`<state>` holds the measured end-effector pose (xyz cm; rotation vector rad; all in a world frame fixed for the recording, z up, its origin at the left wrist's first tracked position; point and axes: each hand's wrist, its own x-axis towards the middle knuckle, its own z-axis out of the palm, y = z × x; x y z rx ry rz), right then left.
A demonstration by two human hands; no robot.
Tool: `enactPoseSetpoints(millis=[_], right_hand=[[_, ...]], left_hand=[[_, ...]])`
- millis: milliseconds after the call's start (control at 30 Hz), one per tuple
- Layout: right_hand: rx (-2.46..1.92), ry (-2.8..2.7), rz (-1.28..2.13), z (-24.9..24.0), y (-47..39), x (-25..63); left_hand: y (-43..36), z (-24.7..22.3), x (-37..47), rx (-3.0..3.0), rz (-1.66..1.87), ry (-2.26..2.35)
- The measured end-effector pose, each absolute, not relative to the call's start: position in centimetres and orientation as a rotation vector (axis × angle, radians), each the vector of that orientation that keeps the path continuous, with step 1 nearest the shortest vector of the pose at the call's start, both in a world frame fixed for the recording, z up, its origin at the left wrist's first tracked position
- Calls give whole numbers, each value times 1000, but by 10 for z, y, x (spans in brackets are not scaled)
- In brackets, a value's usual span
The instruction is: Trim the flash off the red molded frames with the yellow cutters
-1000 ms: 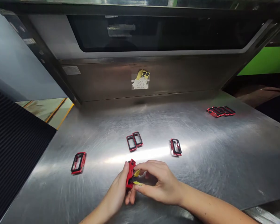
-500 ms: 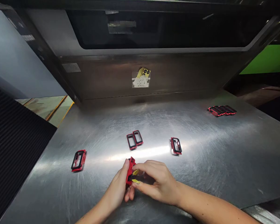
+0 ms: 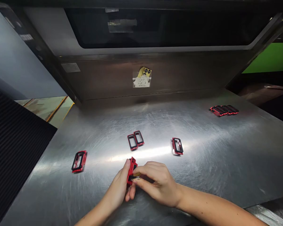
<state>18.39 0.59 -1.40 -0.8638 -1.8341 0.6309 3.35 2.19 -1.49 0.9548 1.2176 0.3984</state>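
My left hand [image 3: 116,188] is closed around a red plastic frame [image 3: 130,169] with black parts, held up on edge above the metal table. Beside it, the thumb and forefinger of my right hand [image 3: 159,183] pinch a small yellow piece [image 3: 137,174] against the frame's near right side. Fingers cover most of that piece, so its kind cannot be made out. Just beyond my hands, two red frames with black rims [image 3: 135,140] lie side by side. A similar frame [image 3: 177,146] rests to the right, and another [image 3: 79,161] to the left.
Several red-and-black frames [image 3: 224,110] lie overlapped at the table's far right. The scratched metal table [image 3: 103,131] meets an upright metal panel [image 3: 103,78] at the back, where a clear pouch with yellow and white labels [image 3: 142,77] is stuck. A black ribbed surface [image 3: 16,150] stands at left.
My right fingertips have drawn closer together and nearer the held frame, and less of the yellow piece shows. My left hand keeps its hold. The frames on the table stay put.
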Motion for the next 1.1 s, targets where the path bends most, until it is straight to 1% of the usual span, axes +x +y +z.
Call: enactPoseSetpoints(millis=[167,267,333,400,467,567,633,733,800,1000,1100], right_hand=[[-1051,-1448,952,-17,8,187],[-1130,-1217,1037,-16,16,194],[-1164,-1176,1107,-15,23,200],[-1237,-1243,1211,-14,28,203],[-1367,-1426,1267,-13,30,205],[-1487,-1810,1072,-12,26,203],[-1412,-1921,919,-10,23,201],[-1241,-1814,914,-8,21,200],[-1186,-1714,1019,-7,20,200],[-1017,-1560,1599,-7,19,198],[-957,-1552,1657,-6,18,199]], left_hand=[[18,-11,34,898,457,1228],[18,-10,33,837,470,1222],[19,-9,33,810,485,1213],[19,-8,33,786,494,1191],[20,-7,33,751,509,1151],[20,-5,31,699,561,1037],[20,-5,29,672,571,931],[19,-8,28,649,544,782],[17,-10,28,644,492,694],[13,-12,27,617,370,589],[13,-11,26,610,347,569]])
